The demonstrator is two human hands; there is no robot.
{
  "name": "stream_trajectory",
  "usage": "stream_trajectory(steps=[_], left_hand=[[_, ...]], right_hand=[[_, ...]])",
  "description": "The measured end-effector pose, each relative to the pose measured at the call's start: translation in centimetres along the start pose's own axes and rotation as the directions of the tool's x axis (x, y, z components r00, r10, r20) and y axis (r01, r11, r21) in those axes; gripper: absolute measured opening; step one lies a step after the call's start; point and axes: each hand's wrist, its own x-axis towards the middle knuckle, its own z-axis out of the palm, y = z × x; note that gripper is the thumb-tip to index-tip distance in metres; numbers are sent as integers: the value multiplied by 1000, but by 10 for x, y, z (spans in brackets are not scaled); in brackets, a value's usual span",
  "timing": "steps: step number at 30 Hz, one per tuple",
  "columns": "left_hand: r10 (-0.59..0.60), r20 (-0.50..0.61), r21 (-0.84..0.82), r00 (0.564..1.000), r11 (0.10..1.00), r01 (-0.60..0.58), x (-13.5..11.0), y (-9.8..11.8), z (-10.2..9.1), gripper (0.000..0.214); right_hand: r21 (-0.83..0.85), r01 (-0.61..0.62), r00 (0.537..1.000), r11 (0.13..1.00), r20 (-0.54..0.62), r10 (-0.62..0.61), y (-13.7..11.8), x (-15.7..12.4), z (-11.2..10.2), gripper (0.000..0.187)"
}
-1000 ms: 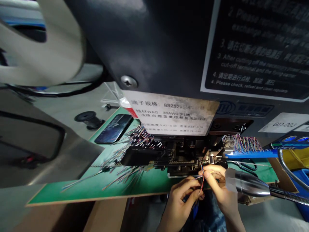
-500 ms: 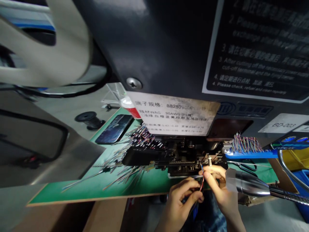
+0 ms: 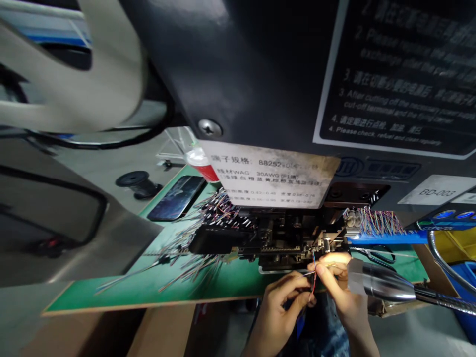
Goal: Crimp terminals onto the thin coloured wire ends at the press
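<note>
At far left we note a dark spool (image 3: 134, 183) beyond the green board (image 3: 122, 296); on the board, a phone (image 3: 176, 198) and, right of it, a heap of loose wires (image 3: 221, 208) with ends fanning left, well apart from both hands. Next, low in view, the left hand (image 3: 283, 303): thumb and forefinger closed on a few thin coloured wires (image 3: 315, 283), gripping their lower stretch. These wires lie between the two hands, long axis near vertical in view, upper ends toward the dark tooling (image 3: 286, 248) under the grey machine (image 3: 238, 74); contact with it we cannot tell. The right hand (image 3: 340, 290) pinches them higher up, just below the tooling, so we judge it the nearer hand and its angle the one that matters. Machine body overhangs from above, limiting upward room. Right of that hand, a metal lamp head (image 3: 388, 282) overlaps the wrist in view, crowding that side. Farther right: scissors (image 3: 383, 254), then a blue tray (image 3: 394, 239) bearing more wire ends.
</note>
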Motion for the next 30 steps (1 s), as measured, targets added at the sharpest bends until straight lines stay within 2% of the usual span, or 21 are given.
stream_trajectory(steps=[4,8,16,20,30], left_hand=[[159,-74,133,984,980,-148,4,0,4,20],[221,-92,182,971,962,-201,4,2,2,24],[229,-95,194,969,959,-208,4,4,2,24],[229,-104,180,968,961,-209,5,5,3,23],[192,-108,157,975,972,-174,2,2,2,19]], right_hand=[[-15,-41,998,999,-53,40,0,1,3,19],[-7,-88,993,996,-73,87,-3,0,6,21],[-46,-102,988,994,-122,96,-6,-2,8,27],[-30,-108,990,994,-99,104,-7,-2,8,22],[-54,-43,996,998,-76,38,0,-2,9,17]])
